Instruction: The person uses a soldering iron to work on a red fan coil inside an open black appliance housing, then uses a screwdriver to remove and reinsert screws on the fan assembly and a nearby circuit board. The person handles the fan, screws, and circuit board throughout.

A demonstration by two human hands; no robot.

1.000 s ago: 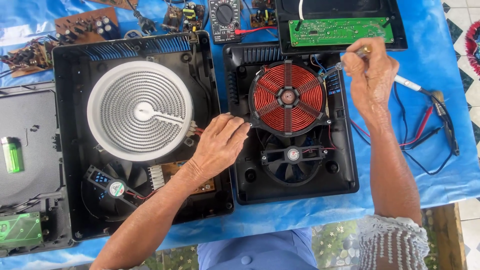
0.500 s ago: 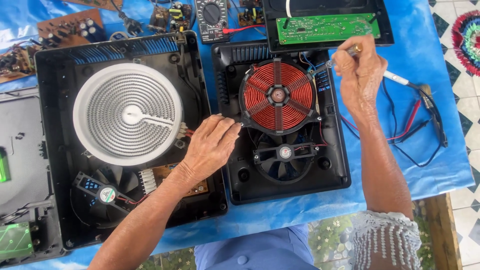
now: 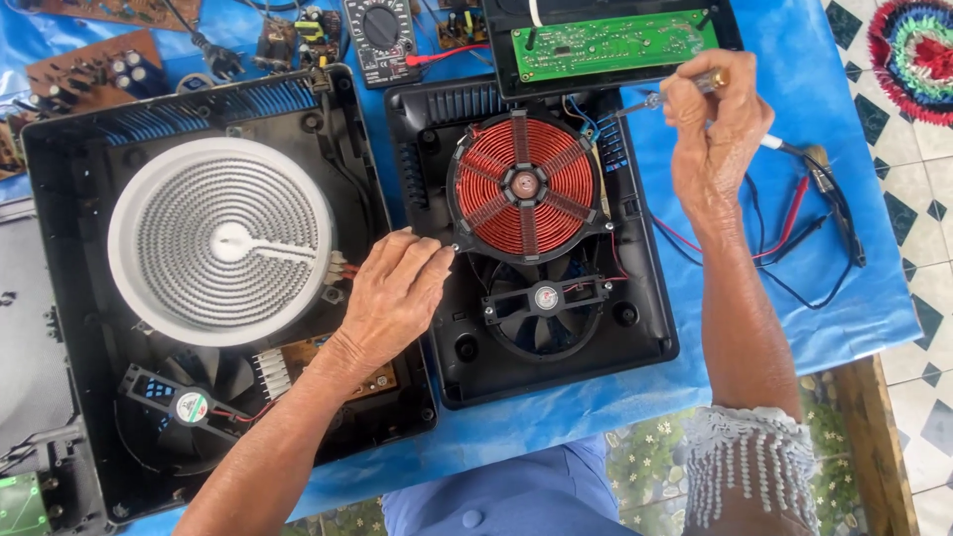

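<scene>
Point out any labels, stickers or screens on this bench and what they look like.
Fan sticker: round, white with red, on the hub below the copper coil.
Second fan sticker: round, white, red and green, lower left.
Multimeter: dark, top centre, round dial; screen out of view.
No packages or signs.

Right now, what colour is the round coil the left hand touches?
Copper-red, under a black spoked frame: the induction coil, seen from the head view.

Coil cooker [image 3: 526, 189] right of spiral-heater cooker [image 3: 218, 238], circuit board [image 3: 615, 45] behind, multimeter [image 3: 382, 35] between them behind
</scene>
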